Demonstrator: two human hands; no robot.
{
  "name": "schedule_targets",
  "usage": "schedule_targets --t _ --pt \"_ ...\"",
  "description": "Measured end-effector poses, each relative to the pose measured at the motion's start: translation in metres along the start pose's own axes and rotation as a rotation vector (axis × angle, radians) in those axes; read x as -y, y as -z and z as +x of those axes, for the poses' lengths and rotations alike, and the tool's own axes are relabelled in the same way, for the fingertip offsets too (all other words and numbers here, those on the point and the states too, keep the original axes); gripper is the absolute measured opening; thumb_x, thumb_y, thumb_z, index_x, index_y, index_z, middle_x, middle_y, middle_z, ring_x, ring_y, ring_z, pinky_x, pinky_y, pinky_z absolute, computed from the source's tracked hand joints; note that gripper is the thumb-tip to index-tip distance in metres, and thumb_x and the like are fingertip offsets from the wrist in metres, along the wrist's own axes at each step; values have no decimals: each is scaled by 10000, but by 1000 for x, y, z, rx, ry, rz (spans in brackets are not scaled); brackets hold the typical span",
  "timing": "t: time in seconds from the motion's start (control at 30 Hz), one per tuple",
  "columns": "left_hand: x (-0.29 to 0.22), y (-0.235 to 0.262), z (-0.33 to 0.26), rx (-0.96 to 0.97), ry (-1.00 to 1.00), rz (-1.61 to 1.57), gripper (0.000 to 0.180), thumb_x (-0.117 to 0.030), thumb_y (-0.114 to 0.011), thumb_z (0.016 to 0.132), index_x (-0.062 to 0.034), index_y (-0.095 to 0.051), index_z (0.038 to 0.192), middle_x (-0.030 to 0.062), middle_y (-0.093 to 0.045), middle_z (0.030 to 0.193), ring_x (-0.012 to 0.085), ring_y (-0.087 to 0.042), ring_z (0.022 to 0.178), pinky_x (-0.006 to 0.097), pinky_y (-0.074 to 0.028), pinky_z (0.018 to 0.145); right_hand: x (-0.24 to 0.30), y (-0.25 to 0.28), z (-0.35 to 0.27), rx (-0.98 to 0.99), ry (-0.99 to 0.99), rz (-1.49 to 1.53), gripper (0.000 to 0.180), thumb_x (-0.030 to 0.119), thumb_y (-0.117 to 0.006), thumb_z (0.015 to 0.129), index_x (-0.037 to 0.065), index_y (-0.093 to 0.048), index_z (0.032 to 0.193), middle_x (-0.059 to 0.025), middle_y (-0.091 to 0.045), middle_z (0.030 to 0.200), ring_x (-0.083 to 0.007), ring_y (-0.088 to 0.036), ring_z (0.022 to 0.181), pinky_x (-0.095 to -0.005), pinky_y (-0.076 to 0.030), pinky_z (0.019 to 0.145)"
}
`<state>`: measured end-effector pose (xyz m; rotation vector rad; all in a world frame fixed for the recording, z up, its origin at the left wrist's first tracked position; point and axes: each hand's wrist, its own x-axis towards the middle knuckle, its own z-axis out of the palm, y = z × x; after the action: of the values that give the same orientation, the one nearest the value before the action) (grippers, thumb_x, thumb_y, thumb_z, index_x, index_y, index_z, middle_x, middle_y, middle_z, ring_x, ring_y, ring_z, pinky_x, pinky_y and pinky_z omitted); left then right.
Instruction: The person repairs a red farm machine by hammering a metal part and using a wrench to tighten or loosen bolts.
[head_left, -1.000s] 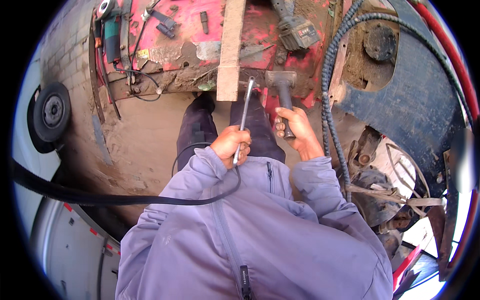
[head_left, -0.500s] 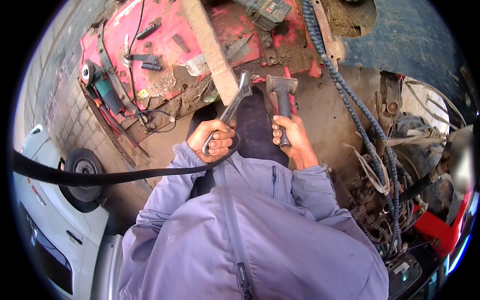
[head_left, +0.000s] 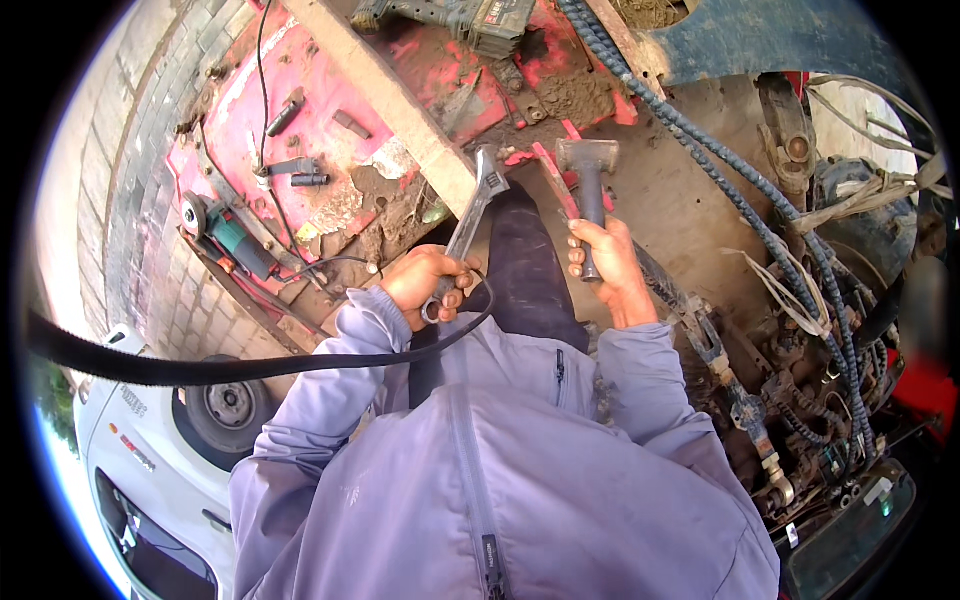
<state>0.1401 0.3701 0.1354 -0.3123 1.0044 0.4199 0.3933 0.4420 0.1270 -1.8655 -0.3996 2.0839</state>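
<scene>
At six o'clock, nearest the camera, the wearer's pale purple jacket (head_left: 400, 480) fills the lower field; a black strap-like cable (head_left: 220, 372) runs in from nine o'clock and curves beside the left wrist. Just off centre toward ten o'clock, the left hand (head_left: 425, 283) is closed, its fingers wrapped around the shank of an adjustable wrench (head_left: 464, 232), whose head points to twelve o'clock. Between two and three o'clock, the right hand (head_left: 612, 262) is likewise closed, curled about the handle of a short hammer (head_left: 592, 195), head uppermost toward one o'clock. Judged from this posture, the step in hand is one of holding both tools ready: neither is seen engaged on a part. Any next move with them would seem to call for a firm grip on each and clearance from the cable. Beyond, at eleven o'clock, a wooden board (head_left: 400, 100) ends beside the wrench head; whether they touch cannot be told. It lies across a dirty red panel (head_left: 325, 85), with an angle grinder (head_left: 240, 245) between nine and ten o'clock and a battery-powered tool (head_left: 490, 30) at twelve. Ridged hoses (head_left: 655, 105) slant from one o'clock toward greasy machinery (head_left: 780, 400) near four; farther off, at eight, stands a white vehicle (head_left: 180, 510)
</scene>
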Motion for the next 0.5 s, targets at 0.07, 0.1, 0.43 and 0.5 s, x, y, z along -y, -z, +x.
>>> schedule_targets --t 0.07,0.1,0.43,0.5 --pt "-3 -10 -3 -129 -54 161 156 -62 -492 850 28 -513 976 64 -525 686 123 -463 430 274 -364 362 0 3 -1 0 2 -12 154 110 -602 832 27 -487 891 -35 -499 691 -91 -472 508 -252 -397 413" --pt "-3 -14 -5 -193 -81 240 126 -66 -494 853 33 -526 924 75 -537 673 130 -473 422 279 -365 358 0 3 -2 1 1 -20 151 108 -600 831 28 -486 888 -35 -499 692 -91 -472 509 -251 -397 414" --pt "-4 -34 -16 -518 -330 1151 277 -178 -714 700 41 -602 828 124 -606 566 190 -597 462 337 -485 492 -21 -28 -41 -93 262 -235 161 78 -605 814 2 -464 831 -58 -537 619 -117 -519 443 -280 -407 376" --pt "-3 -32 -15 -536 -389 1255 287 -176 -719 679 46 -608 823 143 -618 578 218 -623 498 349 -504 540 -54 -31 -31 -179 545 -536 275 91 -640 765 -48 -458 916 -214 -565 611 -351 -585 514 -426 -463 509"
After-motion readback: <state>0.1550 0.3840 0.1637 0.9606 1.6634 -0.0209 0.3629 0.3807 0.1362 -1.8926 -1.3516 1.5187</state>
